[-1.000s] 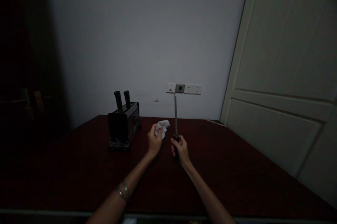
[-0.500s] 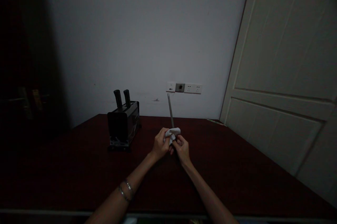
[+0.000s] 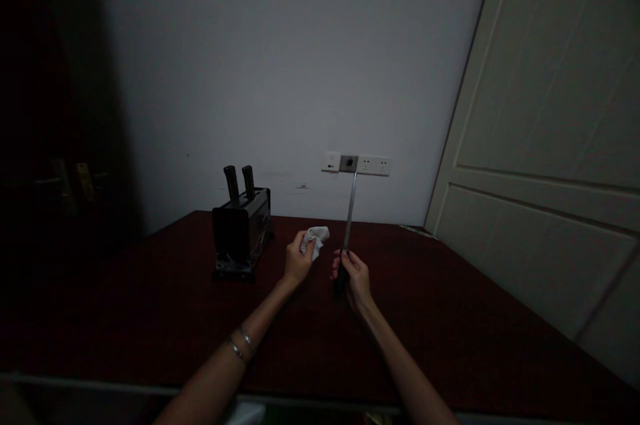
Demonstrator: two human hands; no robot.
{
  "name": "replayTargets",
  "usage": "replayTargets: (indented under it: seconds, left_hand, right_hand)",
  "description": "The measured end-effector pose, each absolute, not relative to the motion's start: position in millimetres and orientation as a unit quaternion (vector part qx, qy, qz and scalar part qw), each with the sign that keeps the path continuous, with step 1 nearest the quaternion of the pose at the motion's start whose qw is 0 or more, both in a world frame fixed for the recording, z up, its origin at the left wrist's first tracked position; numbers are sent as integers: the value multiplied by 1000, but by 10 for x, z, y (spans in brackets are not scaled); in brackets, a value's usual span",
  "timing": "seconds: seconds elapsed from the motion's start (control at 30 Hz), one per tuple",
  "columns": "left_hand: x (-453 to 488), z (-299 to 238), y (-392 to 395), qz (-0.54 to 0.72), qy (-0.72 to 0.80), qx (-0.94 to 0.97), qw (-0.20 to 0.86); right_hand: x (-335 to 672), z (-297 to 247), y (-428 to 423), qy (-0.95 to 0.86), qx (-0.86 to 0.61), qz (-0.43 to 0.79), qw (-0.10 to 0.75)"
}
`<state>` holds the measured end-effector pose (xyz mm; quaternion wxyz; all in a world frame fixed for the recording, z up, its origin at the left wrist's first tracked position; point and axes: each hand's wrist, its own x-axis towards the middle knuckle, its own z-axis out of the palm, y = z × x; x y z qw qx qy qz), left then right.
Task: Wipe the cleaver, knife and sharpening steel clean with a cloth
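Note:
My right hand [image 3: 356,278] is wrapped round the black handle of a sharpening steel [image 3: 351,212], whose slim grey rod points up and away from me. A crumpled white cloth [image 3: 316,240] is pinched in my left hand [image 3: 297,262], a little to the left of the steel and apart from it. Two bracelets circle my left forearm. To the left of my hands stands a dark knife block [image 3: 231,238], with two black knife handles [image 3: 249,182] sticking up from its top.
The dark red-brown table [image 3: 295,332] runs back to a pale wall. Low on that wall is a row of sockets [image 3: 367,165], behind the steel's tip. A pale panelled door [image 3: 540,145] borders the right side, and a dark door handle [image 3: 50,181] shows at the far left.
My hands have moved apart. The cloth has come off the steel with my left hand, leaving its rod and handle exposed. The steel has shifted right and leans the other way.

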<state>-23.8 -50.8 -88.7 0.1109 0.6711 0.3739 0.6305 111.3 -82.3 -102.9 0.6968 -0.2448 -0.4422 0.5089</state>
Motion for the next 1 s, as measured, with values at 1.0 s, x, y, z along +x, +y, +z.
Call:
replayTargets:
  seconds: [1.0]
  left_hand:
    - [-148,-951,-651,656,311,687,31]
  right_hand:
    - [1110,-1158,-760,-442,-252,529,679]
